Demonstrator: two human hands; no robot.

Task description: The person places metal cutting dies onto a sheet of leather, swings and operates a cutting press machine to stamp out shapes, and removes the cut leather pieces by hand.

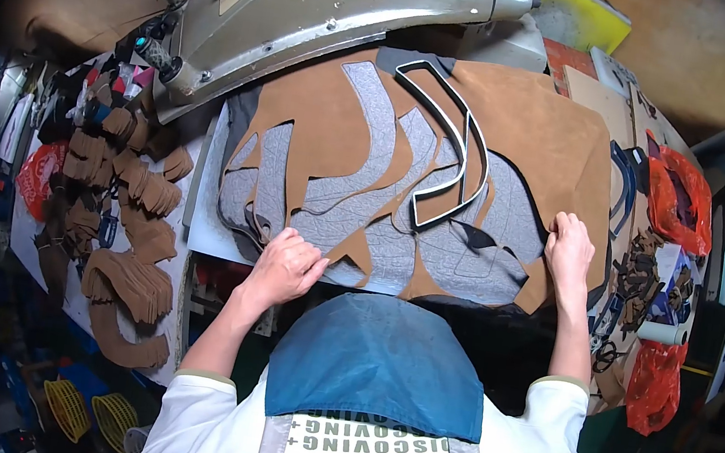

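You wear a white short-sleeved shirt; each sleeve ends in a narrow olive-tan band. Over it sits a bib apron: blue denim-like upper panel, white lower panel, grey straps running down either side. Grey block lettering crosses the white panel, reading "DISCOVING" inverted from this view. Forearms bare; no gloves.

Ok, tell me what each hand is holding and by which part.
Both hands are on the brown suede sheet: the left hand grips its near cut-out edge, the right hand presses its right near edge. Neither touches the metal cutting die.
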